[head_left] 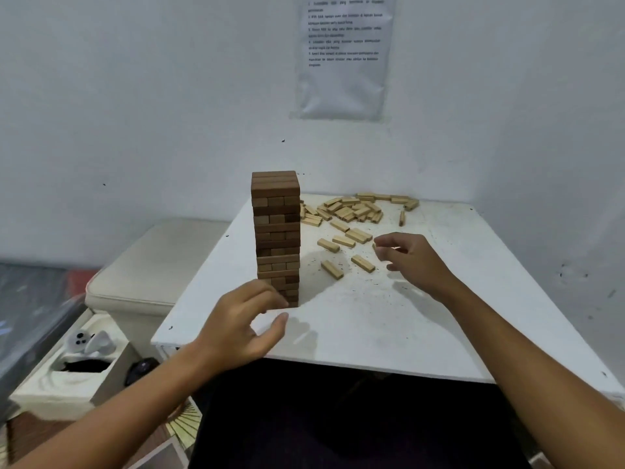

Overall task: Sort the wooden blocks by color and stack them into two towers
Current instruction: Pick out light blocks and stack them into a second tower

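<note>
A tall tower of dark brown wooden blocks (276,231) stands on the left part of the white table (355,333). My left hand (240,323) is at the tower's base, fingers loosely curved, fingertips close to the lowest layers, holding nothing. Light-coloured blocks (351,211) lie scattered in a heap at the far side, with several loose ones (362,263) nearer the middle. My right hand (412,262) hovers over the loose light blocks, fingers curled; whether it touches a block at its fingertips is unclear.
A white wall with a printed sheet (345,55) rises behind the table. A cream cushioned seat (145,269) stands to the left. On the floor at lower left sits a white box (71,367) with small items.
</note>
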Action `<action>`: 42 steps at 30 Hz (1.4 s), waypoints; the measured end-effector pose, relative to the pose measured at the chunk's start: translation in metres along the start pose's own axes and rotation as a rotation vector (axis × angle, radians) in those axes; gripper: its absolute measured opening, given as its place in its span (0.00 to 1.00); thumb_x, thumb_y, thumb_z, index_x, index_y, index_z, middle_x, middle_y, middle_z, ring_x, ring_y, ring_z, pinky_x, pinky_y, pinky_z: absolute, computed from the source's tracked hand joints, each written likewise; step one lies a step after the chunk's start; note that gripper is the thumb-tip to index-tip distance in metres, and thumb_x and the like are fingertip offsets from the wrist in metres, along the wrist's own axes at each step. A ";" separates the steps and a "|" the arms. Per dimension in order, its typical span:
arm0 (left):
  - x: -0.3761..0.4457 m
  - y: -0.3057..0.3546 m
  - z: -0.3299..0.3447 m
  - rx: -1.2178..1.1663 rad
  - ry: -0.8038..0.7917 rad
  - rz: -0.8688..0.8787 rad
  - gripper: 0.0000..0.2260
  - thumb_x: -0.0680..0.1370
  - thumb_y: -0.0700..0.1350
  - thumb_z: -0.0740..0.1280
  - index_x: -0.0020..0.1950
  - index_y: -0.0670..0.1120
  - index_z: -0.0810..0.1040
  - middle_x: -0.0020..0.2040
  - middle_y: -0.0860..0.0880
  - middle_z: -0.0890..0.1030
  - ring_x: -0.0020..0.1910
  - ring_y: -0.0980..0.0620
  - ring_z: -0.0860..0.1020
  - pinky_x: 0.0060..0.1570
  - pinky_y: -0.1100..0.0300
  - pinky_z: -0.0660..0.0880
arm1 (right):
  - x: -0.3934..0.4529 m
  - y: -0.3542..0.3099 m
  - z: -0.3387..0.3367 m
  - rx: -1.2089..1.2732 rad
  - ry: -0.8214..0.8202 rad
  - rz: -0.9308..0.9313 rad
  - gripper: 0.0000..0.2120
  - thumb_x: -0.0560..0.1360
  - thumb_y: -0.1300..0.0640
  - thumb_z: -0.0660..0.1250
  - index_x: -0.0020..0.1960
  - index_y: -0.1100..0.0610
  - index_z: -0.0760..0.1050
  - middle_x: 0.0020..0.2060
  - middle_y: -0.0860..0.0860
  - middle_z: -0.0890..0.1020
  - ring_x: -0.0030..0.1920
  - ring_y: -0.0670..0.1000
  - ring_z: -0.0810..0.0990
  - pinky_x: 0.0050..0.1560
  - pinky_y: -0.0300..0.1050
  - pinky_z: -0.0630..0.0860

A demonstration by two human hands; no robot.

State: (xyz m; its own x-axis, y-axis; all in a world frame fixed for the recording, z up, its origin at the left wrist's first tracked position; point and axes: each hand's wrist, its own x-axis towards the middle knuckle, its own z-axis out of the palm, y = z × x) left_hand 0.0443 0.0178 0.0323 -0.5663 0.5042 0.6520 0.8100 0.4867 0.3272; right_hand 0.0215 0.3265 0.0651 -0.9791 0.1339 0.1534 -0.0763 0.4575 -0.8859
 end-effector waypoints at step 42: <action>0.134 0.008 0.170 -0.041 -0.254 -0.445 0.07 0.73 0.49 0.70 0.39 0.50 0.74 0.41 0.58 0.76 0.48 0.60 0.68 0.39 0.61 0.65 | 0.106 0.074 -0.008 -0.321 -0.205 0.085 0.17 0.72 0.63 0.71 0.61 0.57 0.79 0.59 0.52 0.80 0.55 0.48 0.78 0.54 0.41 0.75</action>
State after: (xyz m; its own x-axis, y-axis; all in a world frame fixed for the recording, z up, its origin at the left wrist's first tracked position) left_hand -0.0514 0.2104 0.0060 -0.8727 0.4141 0.2587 0.4844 0.6679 0.5650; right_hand -0.0861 0.3810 0.0193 -0.9992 0.0193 -0.0344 0.0380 0.7084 -0.7048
